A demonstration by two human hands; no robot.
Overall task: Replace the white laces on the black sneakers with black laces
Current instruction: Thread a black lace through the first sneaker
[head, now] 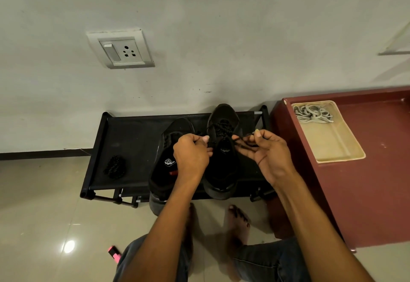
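A black shoe rack (pixel 133 144) stands against a pale wall, carrying two black sneakers. The right sneaker (pixel 221 166) is threaded with a black lace (pixel 223 127). The left hand (pixel 192 156) and right hand (pixel 269 150) each pinch a lace end with curled fingers. White laces (pixel 311 114) lie in a tray (pixel 339 148) on the maroon cabinet (pixel 366 193).

No legible text anywhere. Small white diamond logo on the left sneaker's insole (pixel 169 162) — lettering too small to make out. Faint mark on the right sneaker's tongue (pixel 224 150) — likewise unreadable.
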